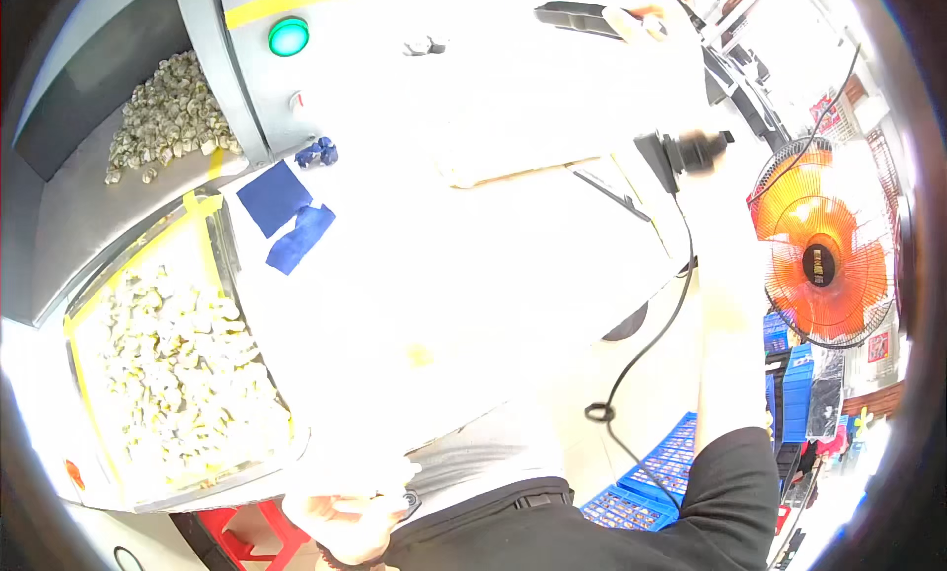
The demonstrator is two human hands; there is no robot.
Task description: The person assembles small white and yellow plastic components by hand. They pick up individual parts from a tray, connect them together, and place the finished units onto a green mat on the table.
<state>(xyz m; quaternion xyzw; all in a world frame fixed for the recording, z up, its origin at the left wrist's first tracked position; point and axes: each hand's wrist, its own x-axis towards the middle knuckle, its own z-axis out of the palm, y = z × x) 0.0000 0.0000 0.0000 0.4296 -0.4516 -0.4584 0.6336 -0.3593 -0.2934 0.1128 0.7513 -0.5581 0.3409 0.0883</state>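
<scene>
My right hand (646, 21) is stretched to the far edge of the white worktop (424, 265), its fingers closed around one end of a long, flat black object (574, 18) whose kind I cannot tell. A black device (695, 154) with a cable is on my right wrist. Close to my waist, my left hand (345, 522) has its fingers drawn together, washed out by glare. A small pale piece (409, 467) shows at its fingertips, and a small dark part (410, 504) shows beside them; what it grips is unclear.
A tray of pale, small lumpy pieces (182, 374) stands at left, with more in a grey recess (173, 117) behind. Blue cloths (274, 198) and a green button (288, 36) are nearby. A glowing orange heater (824, 246) stands right; a black cable (631, 369) hangs by my arm.
</scene>
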